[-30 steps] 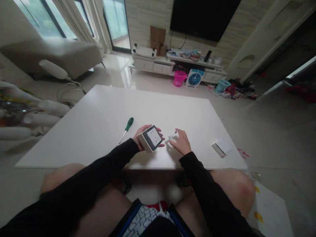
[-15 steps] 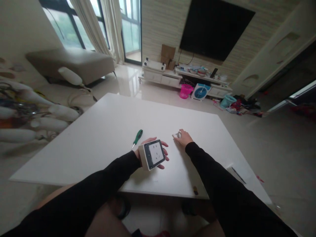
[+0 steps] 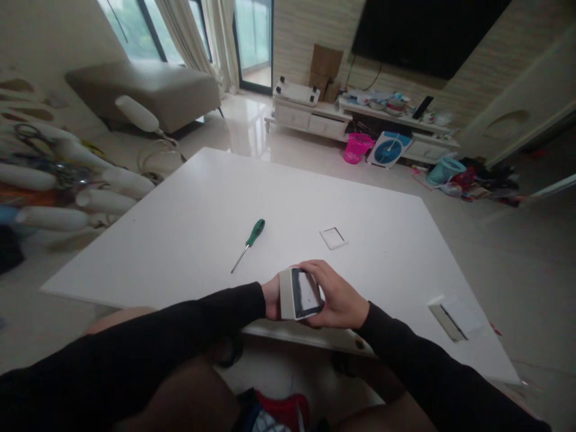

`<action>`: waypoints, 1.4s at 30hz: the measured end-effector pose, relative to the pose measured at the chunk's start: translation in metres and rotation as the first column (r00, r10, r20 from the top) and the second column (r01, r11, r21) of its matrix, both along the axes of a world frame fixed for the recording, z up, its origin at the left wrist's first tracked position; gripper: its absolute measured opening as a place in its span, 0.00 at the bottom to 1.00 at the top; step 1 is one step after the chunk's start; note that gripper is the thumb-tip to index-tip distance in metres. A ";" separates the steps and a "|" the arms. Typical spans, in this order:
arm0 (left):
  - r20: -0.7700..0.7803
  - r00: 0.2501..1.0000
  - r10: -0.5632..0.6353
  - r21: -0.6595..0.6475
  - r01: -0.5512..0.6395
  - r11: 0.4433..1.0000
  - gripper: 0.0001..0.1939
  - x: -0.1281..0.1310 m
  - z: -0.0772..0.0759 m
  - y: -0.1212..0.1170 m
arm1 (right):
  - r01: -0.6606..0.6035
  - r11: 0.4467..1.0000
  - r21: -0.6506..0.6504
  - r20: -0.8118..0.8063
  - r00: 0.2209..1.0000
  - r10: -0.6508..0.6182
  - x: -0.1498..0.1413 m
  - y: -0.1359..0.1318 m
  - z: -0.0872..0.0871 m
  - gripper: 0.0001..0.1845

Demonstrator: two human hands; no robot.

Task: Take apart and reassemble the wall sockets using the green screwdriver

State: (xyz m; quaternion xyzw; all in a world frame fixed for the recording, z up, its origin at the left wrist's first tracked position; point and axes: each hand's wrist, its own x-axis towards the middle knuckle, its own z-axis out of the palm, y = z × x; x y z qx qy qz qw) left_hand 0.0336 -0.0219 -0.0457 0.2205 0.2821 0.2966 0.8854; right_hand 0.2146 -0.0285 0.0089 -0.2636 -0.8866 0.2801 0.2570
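Observation:
A power socket in a white box, with a dark frame around its white face, is held between both hands above the table's near edge. My left hand wraps the box from the left and behind, most of its fingers hidden. From the right, my right hand grips the box with thumb below and fingers over the top. A thin white square frame lies flat on the table beyond my right hand. Left of it rests a screwdriver with a green handle, its tip pointing towards me.
The white table spreads out ahead. Near its right edge lies a white box-like piece with a dark slot. Farther off stand a pink basket, a blue and white fan and a low cabinet. White tubular objects crowd the left side.
My right hand has set the thin square frame on the table, let go and come back to grip the socket box. The left hand has kept its hold and turned the box to the right.

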 end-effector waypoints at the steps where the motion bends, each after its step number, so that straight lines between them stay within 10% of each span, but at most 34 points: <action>1: -0.123 0.988 -0.093 0.026 0.097 0.995 0.14 -0.003 0.003 0.009 | 0.040 0.999 0.004 0.007 0.999 -0.040 0.004 0.003 0.000 0.50; 5: -0.808 0.577 0.116 0.315 0.258 0.913 0.13 -0.056 0.022 0.070 | 0.240 0.970 0.031 0.085 0.967 -0.242 0.024 0.023 -0.007 0.46; 10: -0.920 0.115 0.374 0.391 0.329 0.860 0.23 -0.125 0.023 0.114 | 0.400 0.916 0.037 0.274 0.877 -0.394 0.039 0.034 -0.035 0.44; 17: -0.922 -0.136 0.363 0.244 0.526 0.815 0.23 -0.120 -0.012 0.103 | 0.353 0.934 0.048 0.426 0.839 -0.339 0.031 0.030 -0.053 0.45; 29: -0.841 -0.194 0.506 0.189 0.770 0.609 0.18 -0.089 -0.004 0.097 | 0.308 0.951 -0.021 0.383 0.881 -0.277 0.039 0.031 -0.053 0.56; 36: -0.851 -0.192 0.490 0.149 0.805 0.574 0.15 -0.083 -0.012 0.094 | 0.387 0.902 0.191 -0.100 0.922 -0.374 0.069 0.032 0.064 0.13; 39: -0.851 -0.192 0.490 0.145 0.809 0.569 0.16 -0.083 -0.006 0.097 | 0.481 0.850 0.215 -0.389 0.840 -0.378 0.072 0.013 0.118 0.07; 42: -0.809 -0.181 0.559 0.198 0.812 0.549 0.21 -0.078 0.022 0.085 | 0.530 0.815 0.233 -0.520 0.777 -0.356 0.072 0.003 0.137 0.05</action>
